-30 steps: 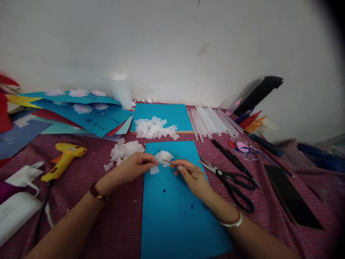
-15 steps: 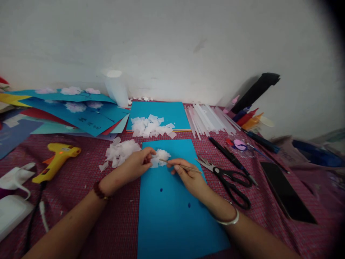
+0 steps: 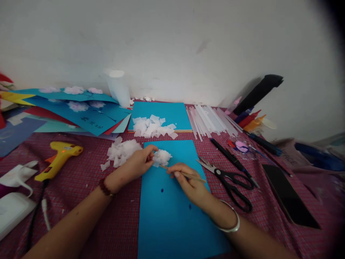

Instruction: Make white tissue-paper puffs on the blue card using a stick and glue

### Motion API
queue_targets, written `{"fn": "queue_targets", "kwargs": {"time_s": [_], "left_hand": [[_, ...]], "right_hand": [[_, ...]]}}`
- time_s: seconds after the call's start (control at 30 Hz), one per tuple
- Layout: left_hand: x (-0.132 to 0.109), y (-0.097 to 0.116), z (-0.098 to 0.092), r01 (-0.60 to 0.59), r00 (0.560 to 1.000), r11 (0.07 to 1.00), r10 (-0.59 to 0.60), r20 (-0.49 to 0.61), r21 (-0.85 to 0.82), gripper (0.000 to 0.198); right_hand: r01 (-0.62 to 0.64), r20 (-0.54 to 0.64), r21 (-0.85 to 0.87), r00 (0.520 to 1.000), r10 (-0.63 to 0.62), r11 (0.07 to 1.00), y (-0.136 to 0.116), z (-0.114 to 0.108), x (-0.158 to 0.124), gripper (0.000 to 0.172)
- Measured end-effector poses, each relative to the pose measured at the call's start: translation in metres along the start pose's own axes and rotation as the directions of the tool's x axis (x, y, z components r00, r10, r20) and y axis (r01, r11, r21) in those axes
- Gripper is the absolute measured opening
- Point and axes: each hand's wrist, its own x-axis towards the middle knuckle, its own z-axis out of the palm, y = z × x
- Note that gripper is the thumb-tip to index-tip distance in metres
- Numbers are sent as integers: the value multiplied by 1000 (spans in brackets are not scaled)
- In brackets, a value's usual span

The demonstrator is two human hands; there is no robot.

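Paper flower [image 3: 163,157] on card [image 3: 180,230], checked cloth [image 3: 118,216], pale wall [image 3: 172,54]; right hand [image 3: 192,185] around stick [image 3: 195,177], left hand [image 3: 140,160], grip unclear

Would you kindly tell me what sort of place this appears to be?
It looks like a craft table, perhaps at home: a glue gun, scissors and a heap of white paper pieces lie around a blue sheet.

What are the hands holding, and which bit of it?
The right hand pinches a thin wooden stick near its tip. Whether the left hand, beside the white paper cluster, holds anything can't be told.
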Motion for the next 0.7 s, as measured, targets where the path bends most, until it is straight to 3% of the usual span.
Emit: {"fn": "queue_targets", "kwargs": {"time_s": [0.23, 0.5, 0.7], "left_hand": [[3, -6, 4, 2, 1000, 995, -4, -16, -96, 35], [1, -10, 0, 2, 1000, 985, -5, -11, -174, 34], [2, -15, 0, -3, 1000, 985, 3, 2, -171, 32]], "right_hand": [[210, 122, -287, 976, -182, 935, -3, 7, 8, 21], [350, 366, -593, 919, -145, 725, -11, 9, 2, 23], [386, 389, -673, 910, -141, 631, -12, 11, 1, 21]]}}
